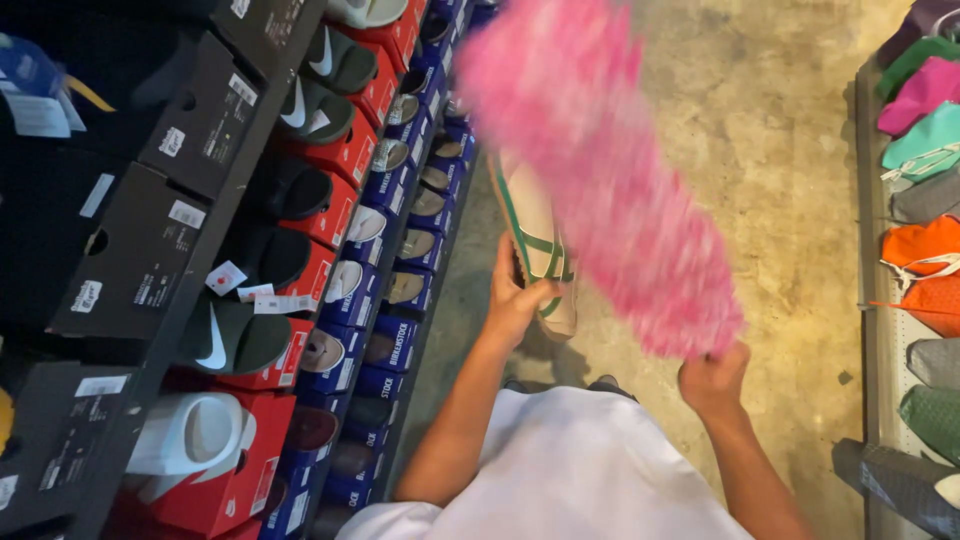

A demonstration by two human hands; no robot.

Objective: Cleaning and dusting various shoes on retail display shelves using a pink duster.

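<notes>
Mid-frame, your left hand (515, 300) has its fingers clamped around the heel of a beige green-striped shoe (535, 235), while your right hand (712, 380) fist-grips the blurred pink duster (600, 160) rising toward the top centre.

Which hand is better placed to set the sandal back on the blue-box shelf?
Left. The left hand already grips the green-striped sandal and is nearer the blue boxes. The right hand holds the pink duster, farther away.

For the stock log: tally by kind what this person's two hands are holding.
pink duster, in the right hand: 1
beige sandal with green straps, in the left hand: 1
Total: 2
</notes>
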